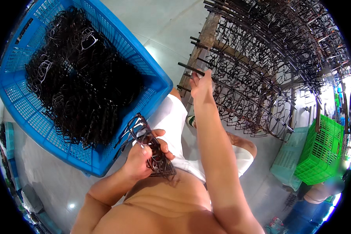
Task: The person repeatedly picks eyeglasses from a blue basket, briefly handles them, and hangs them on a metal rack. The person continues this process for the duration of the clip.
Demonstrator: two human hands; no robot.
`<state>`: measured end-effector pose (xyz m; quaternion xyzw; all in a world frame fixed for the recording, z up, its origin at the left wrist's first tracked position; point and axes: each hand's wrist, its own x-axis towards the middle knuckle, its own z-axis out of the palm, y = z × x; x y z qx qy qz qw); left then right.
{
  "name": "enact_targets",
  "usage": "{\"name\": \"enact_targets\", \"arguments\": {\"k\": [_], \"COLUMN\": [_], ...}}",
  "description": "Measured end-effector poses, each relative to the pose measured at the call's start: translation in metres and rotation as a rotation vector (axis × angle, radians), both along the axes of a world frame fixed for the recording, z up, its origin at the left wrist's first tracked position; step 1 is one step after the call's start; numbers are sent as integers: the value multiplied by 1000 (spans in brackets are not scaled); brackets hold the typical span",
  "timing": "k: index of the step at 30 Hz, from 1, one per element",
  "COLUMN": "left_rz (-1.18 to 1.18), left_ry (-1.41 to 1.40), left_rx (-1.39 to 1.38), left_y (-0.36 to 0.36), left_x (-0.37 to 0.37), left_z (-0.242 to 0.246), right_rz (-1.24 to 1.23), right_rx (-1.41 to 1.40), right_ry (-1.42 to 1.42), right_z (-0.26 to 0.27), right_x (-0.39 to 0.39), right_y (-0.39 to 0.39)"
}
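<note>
A bundle of dark eyeglass frames (pixel 161 161) is held in my left hand (pixel 140 159), close against my belly. Some frames stick up past the thumb towards the blue crate's near rim. My right arm reaches forward, and my right hand (pixel 201 83) has its fingers and thumb about a dark rod (pixel 190 68) near its end, at the left side of a rack (pixel 206 32). Wire hooks hang in rows from the rack's rods (pixel 251 83). In front of me on the left, a heap of black eyeglass frames (pixel 84 79) fills much of a blue plastic crate (pixel 122 38).
Two pale frames, one a white eyeglass frame (pixel 89 41), lie on the heap. A bright green crate (pixel 320 152) stands at the right against a pale teal crate (pixel 288 158). A person (pixel 317 193) is partly visible beside them. Grey floor (pixel 155 20) shows between crate and rack.
</note>
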<state>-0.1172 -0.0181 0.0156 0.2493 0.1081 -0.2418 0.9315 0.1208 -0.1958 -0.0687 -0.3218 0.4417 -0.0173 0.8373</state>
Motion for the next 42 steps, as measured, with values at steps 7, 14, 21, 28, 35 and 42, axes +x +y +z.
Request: {"name": "enact_targets", "arguments": {"k": [7, 14, 21, 28, 35, 42], "left_rz": [109, 50, 21, 296, 99, 140], "left_ry": [-103, -80, -127, -87, -288, -196], "left_rx": [-24, 165, 333, 219, 212, 250], "left_y": [-12, 3, 15, 22, 12, 8], "left_x": [15, 15, 20, 55, 54, 41], "left_z": [14, 14, 26, 40, 33, 34], "right_rz": [-64, 59, 1403, 526, 393, 306], "right_rx": [-50, -4, -756, -1011, -712, -535], "right_ry": [-122, -231, -702, -1142, -263, -93], "right_z": [-25, -25, 119, 103, 58, 61], "right_x": [-1, -32, -215, -211, -68, -70], "right_y": [-14, -17, -10, -41, -82, -74]}}
